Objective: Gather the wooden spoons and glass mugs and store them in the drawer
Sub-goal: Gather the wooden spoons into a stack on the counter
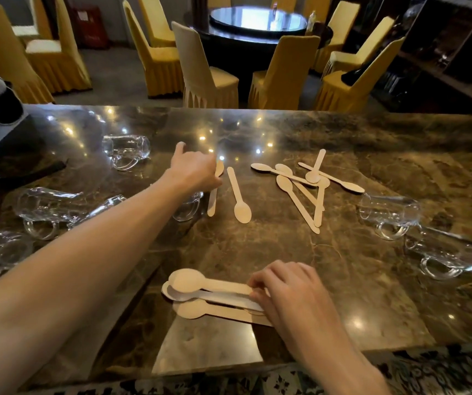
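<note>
Flat wooden spoons [197, 283]; glossy veined marble [343, 269]

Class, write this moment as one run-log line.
left hand: on loose spoon | right hand: grip on spoon stack | mugs: lying sideways

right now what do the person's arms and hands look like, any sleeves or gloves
The left hand and right hand are bare, no gloves, no rings or watch visible. The left forearm and right forearm are bare too, no sleeves in view.
</note>
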`<state>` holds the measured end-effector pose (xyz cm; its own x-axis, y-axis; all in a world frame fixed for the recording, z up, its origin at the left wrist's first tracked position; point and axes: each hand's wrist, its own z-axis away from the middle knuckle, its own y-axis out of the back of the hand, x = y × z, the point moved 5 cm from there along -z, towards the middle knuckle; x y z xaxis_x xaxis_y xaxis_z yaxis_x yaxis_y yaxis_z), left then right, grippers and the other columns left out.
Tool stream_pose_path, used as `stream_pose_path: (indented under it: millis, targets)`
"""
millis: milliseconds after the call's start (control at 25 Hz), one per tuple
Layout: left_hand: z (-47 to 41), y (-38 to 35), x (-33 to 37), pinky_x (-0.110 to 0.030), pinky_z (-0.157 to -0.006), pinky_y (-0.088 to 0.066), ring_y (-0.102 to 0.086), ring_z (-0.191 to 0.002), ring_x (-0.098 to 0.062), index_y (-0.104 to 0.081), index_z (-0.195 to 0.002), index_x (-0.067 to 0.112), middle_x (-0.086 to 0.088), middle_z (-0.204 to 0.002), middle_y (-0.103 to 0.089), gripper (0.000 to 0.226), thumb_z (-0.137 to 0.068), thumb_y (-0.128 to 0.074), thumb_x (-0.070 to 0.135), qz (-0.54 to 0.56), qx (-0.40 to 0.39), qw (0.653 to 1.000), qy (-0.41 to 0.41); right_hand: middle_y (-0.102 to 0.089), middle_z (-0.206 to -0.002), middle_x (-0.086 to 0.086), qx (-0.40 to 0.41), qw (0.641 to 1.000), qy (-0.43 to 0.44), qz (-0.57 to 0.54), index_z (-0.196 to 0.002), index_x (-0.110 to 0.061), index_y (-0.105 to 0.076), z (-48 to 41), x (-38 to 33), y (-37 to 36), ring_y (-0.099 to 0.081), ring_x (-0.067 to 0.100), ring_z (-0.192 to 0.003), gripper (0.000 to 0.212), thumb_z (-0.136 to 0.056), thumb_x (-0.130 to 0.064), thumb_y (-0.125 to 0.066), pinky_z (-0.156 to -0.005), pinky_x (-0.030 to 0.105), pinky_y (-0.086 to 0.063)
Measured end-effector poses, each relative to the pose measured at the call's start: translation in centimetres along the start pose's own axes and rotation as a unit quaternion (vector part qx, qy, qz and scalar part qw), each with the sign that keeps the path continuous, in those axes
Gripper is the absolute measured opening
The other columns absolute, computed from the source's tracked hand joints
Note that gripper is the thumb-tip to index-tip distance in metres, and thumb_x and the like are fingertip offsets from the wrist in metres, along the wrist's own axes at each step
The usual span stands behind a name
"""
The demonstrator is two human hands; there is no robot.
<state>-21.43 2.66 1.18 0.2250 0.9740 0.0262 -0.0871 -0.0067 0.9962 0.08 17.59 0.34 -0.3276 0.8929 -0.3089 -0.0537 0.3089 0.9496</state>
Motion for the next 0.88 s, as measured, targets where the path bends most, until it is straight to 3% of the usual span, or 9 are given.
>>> stream_pose_path:
  millis: [120,240,360,560,760,880]
  targets:
    - [-0.7,-0.8,0.3,-0.055,-0.112,0.009,-0.059,-0.107,-0.025,-0.04,-0.065,0.022,0.005,-0.068,-0.05,0.037,-0.093,-0.049,0.045,-0.056,-0.03,0.998,0.006,-0.063,-0.103,-0.011,-0.008,1.0,-0.003,-0.007,-0.104,-0.03,-0.066,0.2,0.6,-0.7,-0.057,0.013,-0.1,0.019,-0.089,-0.038,-0.058,-0.097,0.031,-0.036]
    - [-1.2,-1.0,0.8,-0.057,-0.108,0.017,-0.056,-0.113,-0.029,-0.046,-0.078,0.019,0.003,-0.071,-0.051,0.03,-0.093,-0.049,0.045,-0.079,-0.022,0.997,0.009,-0.055,-0.117,-0.014,-0.025,0.999,-0.01,-0.027,-0.116,-0.033,-0.058,0.2,1.7,-1.6,-0.045,0.009,-0.113,0.027,-0.095,-0.042,-0.043,-0.104,0.025,-0.021]
    - [-1.2,-0.9,1.0,-0.059,-0.107,0.017,-0.057,-0.109,-0.03,-0.05,-0.085,0.016,0.001,-0.068,-0.051,0.023,-0.092,-0.052,0.037,-0.059,-0.017,0.997,0.035,-0.057,-0.115,-0.013,-0.016,0.998,-0.014,-0.059,-0.114,-0.032,-0.06,0.3,2.0,-1.9,-0.046,0.01,-0.111,0.026,-0.095,-0.042,-0.046,-0.101,0.022,-0.018]
    - [-1.5,-1.1,1.2,-0.058,-0.11,0.011,-0.058,-0.102,-0.03,-0.053,-0.089,0.017,-0.002,-0.077,-0.059,0.018,-0.088,-0.055,0.035,-0.002,-0.005,0.999,0.053,-0.061,-0.105,-0.017,-0.007,0.999,-0.009,-0.037,-0.108,-0.036,-0.06,-0.3,2.9,-0.7,-0.051,0.006,-0.099,0.03,-0.088,-0.054,-0.047,-0.094,0.022,-0.033]
    - [-2.1,-1.3,1.1,-0.054,-0.112,-0.007,-0.057,-0.086,-0.022,-0.051,-0.066,0.022,0.001,-0.068,-0.058,0.033,-0.085,-0.059,0.047,0.048,0.028,0.998,0.032,-0.066,-0.096,-0.01,0.043,0.988,-0.12,-0.082,-0.104,-0.029,-0.065,-3.9,7.2,1.9,-0.058,0.005,-0.085,0.026,-0.084,-0.046,-0.061,-0.079,0.027,-0.052]
    - [-2.2,-0.7,1.4,-0.053,-0.111,-0.011,-0.058,-0.081,-0.019,-0.057,-0.066,0.021,0.002,-0.066,-0.06,0.033,-0.085,-0.06,0.047,0.072,0.055,0.996,0.016,-0.07,-0.092,-0.007,0.09,0.976,-0.178,-0.086,-0.099,-0.028,-0.069,-6.2,9.9,3.0,-0.063,0.011,-0.084,0.021,-0.084,-0.042,-0.065,-0.076,0.034,-0.055]
